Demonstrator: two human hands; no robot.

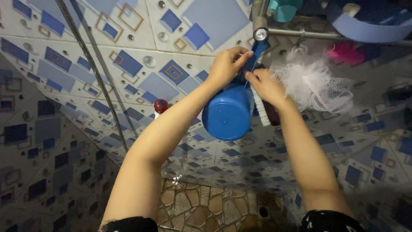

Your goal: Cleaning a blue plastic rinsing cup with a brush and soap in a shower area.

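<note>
A blue plastic dipper (pixel 227 114) hangs bottom-out against the tiled wall, its long handle (pixel 259 50) reaching up to a metal rack pipe (pixel 300 33). My left hand (pixel 228 64) is closed on the handle just above the bowl. My right hand (pixel 266 86) grips the lower handle beside it, next to a white-bristled brush (pixel 259 109) hanging behind the dipper.
A white mesh bath sponge (pixel 313 86) and a pink item (pixel 345 52) hang from the rack at right. A blue basin (pixel 369 21) and a teal object (pixel 284 9) sit on the rack. A shower hose (pixel 92 64) runs down the left wall near a red-capped bottle (pixel 160 106). Stone floor with a drain (pixel 263 211) lies below.
</note>
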